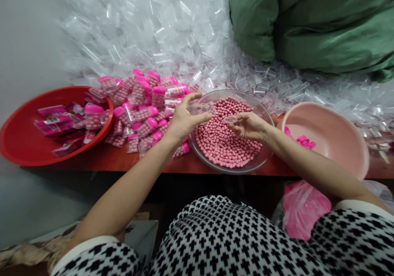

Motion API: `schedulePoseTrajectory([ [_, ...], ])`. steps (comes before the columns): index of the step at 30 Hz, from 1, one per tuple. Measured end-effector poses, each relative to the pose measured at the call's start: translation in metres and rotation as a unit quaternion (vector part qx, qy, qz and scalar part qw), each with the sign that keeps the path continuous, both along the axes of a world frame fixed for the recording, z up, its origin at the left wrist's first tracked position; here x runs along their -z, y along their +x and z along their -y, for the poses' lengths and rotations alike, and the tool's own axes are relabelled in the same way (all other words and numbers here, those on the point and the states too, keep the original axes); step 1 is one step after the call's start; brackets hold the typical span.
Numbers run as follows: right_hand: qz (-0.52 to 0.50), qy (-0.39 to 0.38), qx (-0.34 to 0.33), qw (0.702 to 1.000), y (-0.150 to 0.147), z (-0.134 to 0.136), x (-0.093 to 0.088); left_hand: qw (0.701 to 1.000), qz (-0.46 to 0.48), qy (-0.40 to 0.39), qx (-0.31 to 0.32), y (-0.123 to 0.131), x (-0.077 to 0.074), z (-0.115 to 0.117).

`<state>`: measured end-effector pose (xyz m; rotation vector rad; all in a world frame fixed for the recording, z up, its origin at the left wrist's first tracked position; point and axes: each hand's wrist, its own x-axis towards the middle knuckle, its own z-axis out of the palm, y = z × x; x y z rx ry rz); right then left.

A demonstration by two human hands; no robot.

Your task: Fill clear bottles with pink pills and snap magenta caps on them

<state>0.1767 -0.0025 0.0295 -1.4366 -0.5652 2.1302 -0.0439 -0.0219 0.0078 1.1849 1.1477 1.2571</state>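
My left hand [184, 118] is curled around a small clear plastic container [201, 108] at the left rim of a glass bowl [261, 157] filled with pink candy balls [223, 138]. My right hand [248, 125] hovers over the balls, its fingers pinching a small clear plastic piece [230, 120]. Both hands sit close together above the bowl.
Filled containers with pink caps [144, 103] are heaped left of the bowl. A red basin [21, 144] holds pink packets. A pink basin [347, 144] with pink caps stands right. Empty clear containers [172, 29] pile behind, beside a green sack [314, 21]. A bag of pink caps [303, 208] sits below.
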Motion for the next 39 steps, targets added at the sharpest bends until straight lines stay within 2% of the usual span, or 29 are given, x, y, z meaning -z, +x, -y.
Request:
schedulePoseTrajectory([
  [2,0.01,0.042,-0.003,0.999,0.001,0.003,0.0,1.0,0.002,-0.012,-0.002,0.001,-0.001,0.001],
  [4,0.053,0.161,-0.019,0.985,0.001,0.007,-0.003,1.0,-0.012,-0.004,-0.005,0.005,0.0,0.002],
  [6,0.124,0.327,-0.047,0.936,-0.001,0.011,-0.009,0.999,-0.04,0.022,-0.002,0.009,0.0,0.002],
  [9,0.217,0.508,-0.092,0.828,-0.008,0.012,-0.019,0.994,-0.083,0.069,0.017,0.015,0.0,0.0],
  [11,0.235,0.569,-0.113,0.78,-0.016,0.007,-0.024,0.991,-0.094,0.095,0.025,0.016,-0.002,-0.002],
  [16,0.232,0.629,-0.159,0.725,-0.025,-0.022,-0.023,0.986,-0.072,0.149,-0.012,0.002,-0.008,-0.009],
  [17,0.254,0.643,-0.172,0.702,-0.023,-0.029,-0.019,0.985,-0.065,0.157,-0.024,-0.002,-0.007,-0.01],
  [18,0.286,0.662,-0.195,0.664,-0.022,-0.036,-0.014,0.985,-0.058,0.161,-0.035,-0.006,-0.006,-0.01],
  [19,0.322,0.687,-0.23,0.61,-0.02,-0.042,-0.009,0.984,-0.051,0.163,-0.043,-0.01,-0.003,-0.011],
  [23,0.397,0.753,-0.427,0.307,-0.017,-0.059,0.017,0.983,-0.037,0.171,-0.057,-0.017,0.013,-0.012],
  [24,0.4,0.755,-0.455,0.251,-0.018,-0.062,0.022,0.982,-0.04,0.175,-0.057,-0.017,0.016,-0.012],
  [25,0.407,0.754,-0.468,0.216,-0.019,-0.065,0.027,0.981,-0.047,0.18,-0.055,-0.017,0.019,-0.012],
  [26,0.42,0.749,-0.473,0.199,-0.02,-0.067,0.03,0.98,-0.054,0.185,-0.053,-0.016,0.022,-0.013],
  [27,0.434,0.741,-0.472,0.199,-0.021,-0.07,0.032,0.979,-0.06,0.188,-0.05,-0.015,0.023,-0.013],
  [28,0.448,0.732,-0.465,0.218,-0.02,-0.071,0.033,0.978,-0.066,0.191,-0.049,-0.014,0.025,-0.014],
  [29,0.46,0.723,-0.448,0.255,-0.019,-0.072,0.033,0.977,-0.069,0.193,-0.05,-0.012,0.026,-0.015],
  [30,0.465,0.715,-0.423,0.306,-0.017,-0.071,0.032,0.977,-0.07,0.194,-0.052,-0.011,0.028,-0.017],
  [33,0.431,0.679,-0.306,0.51,-0.008,-0.059,0.022,0.978,-0.067,0.19,-0.052,-0.004,0.033,-0.021],
  [34,0.408,0.663,-0.263,0.569,-0.005,-0.051,0.018,0.978,-0.065,0.19,-0.049,-0.001,0.035,-0.022],
  [35,0.385,0.65,-0.224,0.616,-0.002,-0.043,0.014,0.979,-0.064,0.191,-0.045,0.003,0.036,-0.022],
  [36,0.366,0.641,-0.191,0.647,0.0,-0.033,0.01,0.979,-0.062,0.192,-0.041,0.008,0.036,-0.022],
  [37,0.355,0.636,-0.16,0.666,0.001,-0.025,0.008,0.979,-0.059,0.193,-0.037,0.013,0.035,-0.021],
  [39,0.34,0.636,-0.115,0.683,0.003,-0.01,0.006,0.98,-0.044,0.191,-0.029,0.023,0.03,-0.016],
])
